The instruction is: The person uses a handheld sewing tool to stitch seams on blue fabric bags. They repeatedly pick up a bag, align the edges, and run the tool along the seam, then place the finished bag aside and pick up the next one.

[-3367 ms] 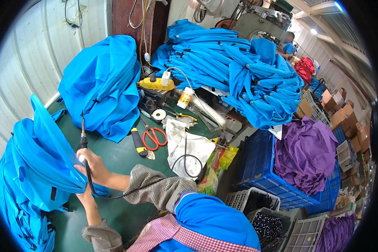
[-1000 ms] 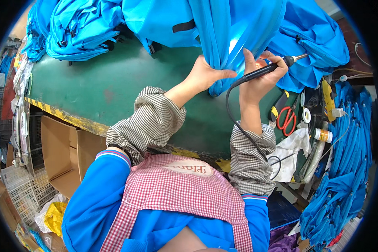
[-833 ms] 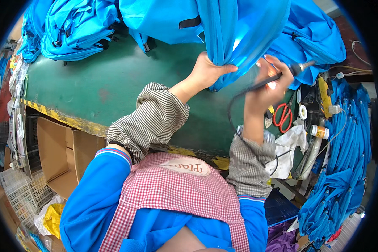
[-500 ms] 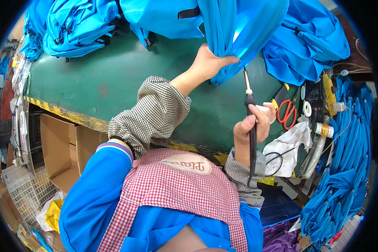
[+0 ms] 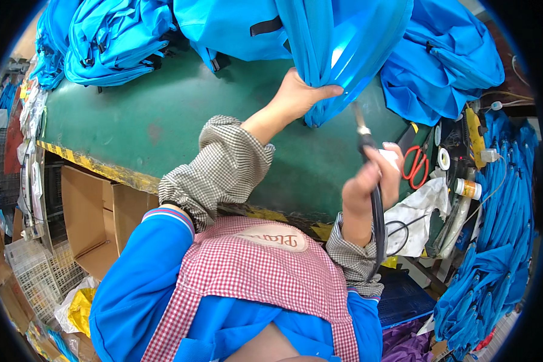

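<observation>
My left hand (image 5: 295,99) is closed on the lower edge of a bright blue bag (image 5: 350,36), thumb on top of the fabric. The bag's upper part runs out of view, and a pale shine shows on its inside. A soldering iron (image 5: 367,140) with a black handle and metal tip is in my right hand (image 5: 371,181), fingers wrapped round it. Its blurred tip points up toward the bag's edge, a little apart from it. Something white shows at the right fingers; I cannot make out what it is.
More blue bags (image 5: 117,42) lie along the far side of the green table (image 5: 145,120). Red-handled scissors (image 5: 415,168), a white cloth (image 5: 416,223) and a small bottle (image 5: 467,189) lie at the right. Blue pieces (image 5: 501,223) hang beyond. A cardboard box (image 5: 90,211) stands below left.
My right hand has drawn the soldering iron slightly right and down, its tip away from the bag's edge. My left hand keeps its hold on the bag.
</observation>
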`<state>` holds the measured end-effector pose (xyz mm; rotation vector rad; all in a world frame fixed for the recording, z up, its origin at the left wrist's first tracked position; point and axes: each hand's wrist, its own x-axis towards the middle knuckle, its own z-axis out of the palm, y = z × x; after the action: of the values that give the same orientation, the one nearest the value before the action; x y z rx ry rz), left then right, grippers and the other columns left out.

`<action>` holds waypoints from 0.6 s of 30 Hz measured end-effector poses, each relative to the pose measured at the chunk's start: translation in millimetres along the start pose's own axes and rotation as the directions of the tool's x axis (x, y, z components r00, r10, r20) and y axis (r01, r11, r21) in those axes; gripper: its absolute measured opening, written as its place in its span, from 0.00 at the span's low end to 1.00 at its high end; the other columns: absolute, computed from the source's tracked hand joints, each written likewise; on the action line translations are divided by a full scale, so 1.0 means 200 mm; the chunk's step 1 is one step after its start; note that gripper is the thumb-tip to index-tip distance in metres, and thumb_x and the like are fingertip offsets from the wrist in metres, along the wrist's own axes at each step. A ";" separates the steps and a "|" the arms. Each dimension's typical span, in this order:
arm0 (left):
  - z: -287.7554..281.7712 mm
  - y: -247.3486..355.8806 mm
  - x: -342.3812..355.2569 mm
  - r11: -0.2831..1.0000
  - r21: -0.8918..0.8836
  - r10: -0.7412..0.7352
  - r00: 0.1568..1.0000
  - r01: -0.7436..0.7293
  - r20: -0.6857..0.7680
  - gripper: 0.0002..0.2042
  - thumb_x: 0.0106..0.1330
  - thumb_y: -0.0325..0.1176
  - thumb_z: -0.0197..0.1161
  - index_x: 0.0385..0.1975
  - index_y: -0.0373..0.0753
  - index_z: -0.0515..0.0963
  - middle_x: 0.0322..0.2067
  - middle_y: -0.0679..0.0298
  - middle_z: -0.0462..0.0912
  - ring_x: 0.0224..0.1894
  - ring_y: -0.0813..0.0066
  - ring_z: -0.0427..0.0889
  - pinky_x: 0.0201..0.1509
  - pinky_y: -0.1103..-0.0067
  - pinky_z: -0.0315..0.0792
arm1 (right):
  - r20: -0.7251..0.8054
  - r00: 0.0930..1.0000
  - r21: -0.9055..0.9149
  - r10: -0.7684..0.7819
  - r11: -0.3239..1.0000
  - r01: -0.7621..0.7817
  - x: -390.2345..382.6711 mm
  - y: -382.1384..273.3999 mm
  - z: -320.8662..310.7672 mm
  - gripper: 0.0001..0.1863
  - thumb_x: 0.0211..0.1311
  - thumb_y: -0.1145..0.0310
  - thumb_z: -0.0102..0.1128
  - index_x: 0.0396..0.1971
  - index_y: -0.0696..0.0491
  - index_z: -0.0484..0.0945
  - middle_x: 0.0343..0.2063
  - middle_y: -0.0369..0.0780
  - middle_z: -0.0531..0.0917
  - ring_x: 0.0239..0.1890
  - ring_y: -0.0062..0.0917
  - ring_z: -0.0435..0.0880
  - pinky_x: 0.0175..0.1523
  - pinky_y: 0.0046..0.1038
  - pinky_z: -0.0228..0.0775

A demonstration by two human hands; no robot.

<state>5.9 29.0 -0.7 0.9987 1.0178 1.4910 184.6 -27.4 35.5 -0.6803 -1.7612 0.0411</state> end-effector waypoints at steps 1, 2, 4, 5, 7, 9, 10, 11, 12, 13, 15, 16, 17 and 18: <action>-0.02 0.03 -0.01 1.000 0.006 0.002 1.000 -0.002 0.010 0.26 0.51 0.29 0.73 0.51 0.34 0.72 0.45 0.61 0.80 0.46 0.72 0.79 0.53 0.74 0.73 | -0.063 0.998 0.039 0.023 0.999 -0.021 -0.02 0.03 0.00 0.12 0.63 0.69 0.52 0.40 0.61 0.74 0.24 0.43 0.79 0.26 0.29 0.77 0.47 0.35 0.70; -0.03 0.06 -0.01 1.000 0.011 0.005 1.000 -0.005 0.018 0.26 0.51 0.30 0.73 0.51 0.34 0.72 0.45 0.60 0.80 0.46 0.72 0.79 0.53 0.74 0.73 | -0.125 0.991 0.079 0.044 0.996 -0.035 -0.03 0.05 0.01 0.15 0.66 0.68 0.51 0.46 0.63 0.72 0.29 0.46 0.81 0.32 0.32 0.81 0.50 0.35 0.71; -0.02 0.15 -0.01 0.982 -0.080 0.163 0.982 -0.171 -0.100 0.24 0.54 0.30 0.71 0.50 0.32 0.72 0.44 0.59 0.81 0.45 0.71 0.80 0.54 0.75 0.72 | -0.052 0.920 0.091 0.388 0.919 -0.383 -0.01 0.07 0.12 0.21 0.66 0.67 0.53 0.55 0.64 0.68 0.41 0.50 0.82 0.44 0.36 0.82 0.54 0.35 0.69; -0.02 0.20 -0.02 0.986 -0.071 0.140 0.984 -0.148 -0.112 0.23 0.54 0.30 0.70 0.50 0.32 0.72 0.43 0.59 0.81 0.45 0.71 0.80 0.54 0.75 0.72 | 0.019 0.850 0.237 0.526 0.824 -0.515 -0.05 0.14 0.18 0.26 0.64 0.65 0.58 0.57 0.63 0.65 0.47 0.47 0.79 0.50 0.30 0.78 0.57 0.31 0.66; 0.00 0.19 -0.01 0.986 -0.068 0.149 0.988 -0.152 -0.043 0.20 0.57 0.30 0.69 0.48 0.31 0.74 0.43 0.59 0.81 0.45 0.73 0.80 0.52 0.75 0.73 | 0.022 0.756 0.358 0.654 0.701 -0.617 -0.16 0.25 0.34 0.33 0.60 0.64 0.63 0.59 0.63 0.61 0.52 0.45 0.74 0.57 0.27 0.71 0.59 0.29 0.63; 0.02 0.16 -0.01 0.995 -0.051 0.090 0.994 -0.087 0.055 0.19 0.57 0.30 0.68 0.48 0.32 0.75 0.44 0.59 0.81 0.45 0.74 0.80 0.52 0.76 0.73 | -0.029 0.821 0.505 0.570 0.717 -0.480 -0.12 0.19 0.44 0.41 0.53 0.65 0.70 0.61 0.64 0.57 0.54 0.44 0.71 0.58 0.25 0.67 0.60 0.27 0.60; 0.04 0.18 -0.02 0.993 -0.101 0.062 0.995 -0.054 0.082 0.19 0.56 0.28 0.69 0.47 0.33 0.75 0.43 0.60 0.82 0.44 0.74 0.80 0.51 0.76 0.74 | -0.025 0.789 0.518 0.614 0.683 -0.516 -0.11 0.13 0.44 0.43 0.48 0.67 0.74 0.60 0.64 0.57 0.53 0.46 0.71 0.55 0.27 0.69 0.58 0.26 0.61; 0.03 0.18 -0.02 0.995 -0.060 0.088 0.991 -0.082 0.099 0.19 0.55 0.27 0.69 0.47 0.33 0.76 0.43 0.60 0.82 0.43 0.74 0.80 0.50 0.76 0.75 | -0.030 0.760 0.516 0.649 0.661 -0.545 -0.12 0.14 0.44 0.42 0.49 0.67 0.74 0.60 0.63 0.58 0.52 0.45 0.71 0.54 0.27 0.70 0.58 0.26 0.61; 0.02 0.19 -0.01 0.994 -0.019 0.111 0.987 -0.110 0.118 0.19 0.54 0.26 0.69 0.46 0.33 0.76 0.43 0.60 0.82 0.43 0.74 0.80 0.49 0.76 0.75 | -0.036 0.729 0.514 0.683 0.638 -0.573 -0.14 0.15 0.44 0.41 0.49 0.68 0.74 0.59 0.63 0.58 0.51 0.45 0.72 0.54 0.27 0.70 0.58 0.26 0.62; 0.01 0.20 0.00 0.989 0.025 0.141 0.980 -0.146 0.144 0.19 0.54 0.25 0.70 0.46 0.33 0.76 0.42 0.60 0.82 0.42 0.74 0.81 0.49 0.76 0.75 | -0.049 0.700 0.518 0.713 0.617 -0.592 -0.15 0.17 0.45 0.40 0.49 0.68 0.74 0.58 0.63 0.59 0.50 0.44 0.72 0.53 0.27 0.71 0.58 0.26 0.62; -0.03 0.21 0.00 0.994 0.065 0.083 0.993 -0.089 0.078 0.19 0.52 0.24 0.71 0.44 0.33 0.76 0.40 0.62 0.82 0.41 0.75 0.81 0.47 0.76 0.75 | -0.146 0.672 0.544 0.726 0.627 -0.559 -0.15 0.19 0.46 0.34 0.51 0.69 0.72 0.54 0.61 0.62 0.45 0.40 0.75 0.46 0.25 0.73 0.54 0.25 0.64; -0.05 0.20 -0.01 0.997 0.049 0.061 0.997 -0.063 0.046 0.19 0.52 0.25 0.71 0.45 0.33 0.76 0.40 0.62 0.82 0.42 0.75 0.80 0.47 0.76 0.75 | -0.140 0.656 0.572 0.742 0.601 -0.558 -0.14 0.18 0.44 0.33 0.52 0.69 0.71 0.54 0.61 0.63 0.43 0.39 0.75 0.44 0.24 0.74 0.53 0.24 0.65; -0.07 0.19 -0.01 0.999 0.031 0.038 0.999 -0.039 0.014 0.20 0.52 0.25 0.71 0.45 0.33 0.75 0.41 0.62 0.82 0.43 0.75 0.80 0.48 0.76 0.75 | -0.134 0.639 0.599 0.758 0.575 -0.557 -0.12 0.18 0.43 0.32 0.52 0.70 0.71 0.53 0.60 0.63 0.42 0.38 0.75 0.43 0.23 0.74 0.51 0.24 0.65; -0.10 0.17 0.00 0.998 0.014 0.055 0.998 -0.055 0.022 0.21 0.52 0.25 0.70 0.48 0.32 0.74 0.43 0.62 0.81 0.45 0.74 0.79 0.50 0.75 0.73 | -0.117 0.641 0.613 0.758 0.563 -0.554 -0.10 0.16 0.42 0.29 0.53 0.71 0.70 0.52 0.59 0.64 0.40 0.37 0.75 0.40 0.20 0.73 0.48 0.22 0.66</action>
<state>-23.4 22.5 26.4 1.0582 0.9947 1.5165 126.1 16.3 -20.2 -0.8450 -0.9436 0.8594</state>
